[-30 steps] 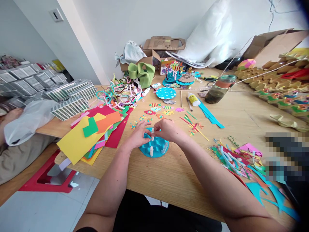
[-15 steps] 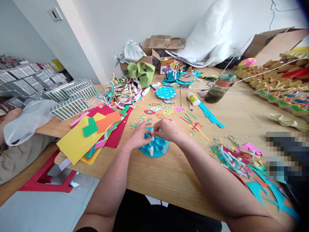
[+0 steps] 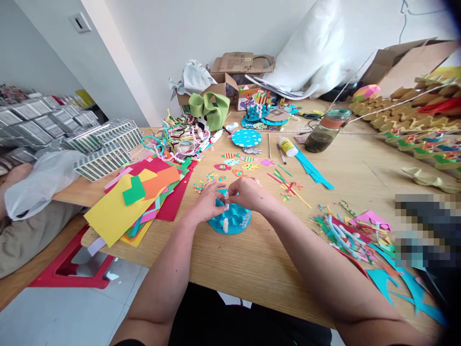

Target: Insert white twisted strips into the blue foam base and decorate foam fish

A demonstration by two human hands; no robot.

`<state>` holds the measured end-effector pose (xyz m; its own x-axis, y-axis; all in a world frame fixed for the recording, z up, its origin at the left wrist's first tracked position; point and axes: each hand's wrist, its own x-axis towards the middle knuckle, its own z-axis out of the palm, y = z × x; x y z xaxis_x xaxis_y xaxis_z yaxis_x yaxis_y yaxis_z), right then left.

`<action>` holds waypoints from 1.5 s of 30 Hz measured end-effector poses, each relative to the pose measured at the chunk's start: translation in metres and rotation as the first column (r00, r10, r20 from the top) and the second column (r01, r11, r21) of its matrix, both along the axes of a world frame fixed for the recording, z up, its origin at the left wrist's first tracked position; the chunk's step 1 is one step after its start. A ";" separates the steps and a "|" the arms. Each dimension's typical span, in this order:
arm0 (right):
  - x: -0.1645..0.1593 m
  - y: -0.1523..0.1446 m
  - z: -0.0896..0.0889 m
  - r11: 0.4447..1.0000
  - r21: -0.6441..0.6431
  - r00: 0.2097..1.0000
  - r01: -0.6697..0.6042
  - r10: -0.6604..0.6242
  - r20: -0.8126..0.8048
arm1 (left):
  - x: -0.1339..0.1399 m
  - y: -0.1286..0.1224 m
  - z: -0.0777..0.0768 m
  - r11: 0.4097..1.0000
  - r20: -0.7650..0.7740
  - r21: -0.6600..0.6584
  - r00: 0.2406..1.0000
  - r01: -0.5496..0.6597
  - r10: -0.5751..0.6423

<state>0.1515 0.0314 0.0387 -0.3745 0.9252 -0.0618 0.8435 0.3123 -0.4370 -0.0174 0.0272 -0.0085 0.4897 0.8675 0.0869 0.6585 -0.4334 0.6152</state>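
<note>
A round blue foam disc [image 3: 236, 229] with wavy raised blue strips lies on the table in front of me. On it stand short white fuzzy pieces, like pipe cleaner; one white pipe cleaner piece [image 3: 225, 225] is at the near side. At the disc's far side, my right hand [image 3: 248, 194] is closed in a pinch around another white piece, mostly hidden by the fingers. From the left, my left hand [image 3: 207, 203] meets it, thumb and a bent finger at the same piece, other fingers stretched out. Just beyond the hands lie several colourful paper fish [image 3: 250, 167].
Coloured foam sheets [image 3: 118, 206] are stacked at left beside a pile of pipe cleaners [image 3: 187, 139]. A glue bottle [image 3: 288, 147], a glass jar [image 3: 328, 130] and a decorated blue disc [image 3: 247, 138] stand farther back. Scraps [image 3: 355, 235] lie at right. Another person's leg [image 3: 32, 238] shows at left.
My hands keep almost the same pose at the disc. The whole view has shifted very slightly; nothing else visibly moved.
</note>
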 end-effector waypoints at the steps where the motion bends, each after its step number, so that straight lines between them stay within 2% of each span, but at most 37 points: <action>1: 0.000 0.000 0.000 1.000 0.002 1.000 0.001 -0.001 0.000 | 0.000 0.001 -0.001 1.000 -0.005 0.003 1.000 0.003 -0.003; 25: -0.001 -0.002 0.003 1.000 0.017 0.999 -0.006 0.006 0.032 | 0.003 0.003 -0.006 0.999 -0.033 0.051 0.999 0.011 -0.010; 45: -0.002 -0.004 0.005 1.000 0.009 0.998 -0.016 0.016 0.057 | 0.004 0.004 -0.010 0.999 -0.007 0.021 1.000 -0.024 0.025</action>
<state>0.1494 0.0275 0.0436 -0.3852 0.9198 -0.0746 0.8619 0.3297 -0.3853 -0.0133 0.0308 -0.0188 0.4691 0.8773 0.1015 0.6738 -0.4298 0.6010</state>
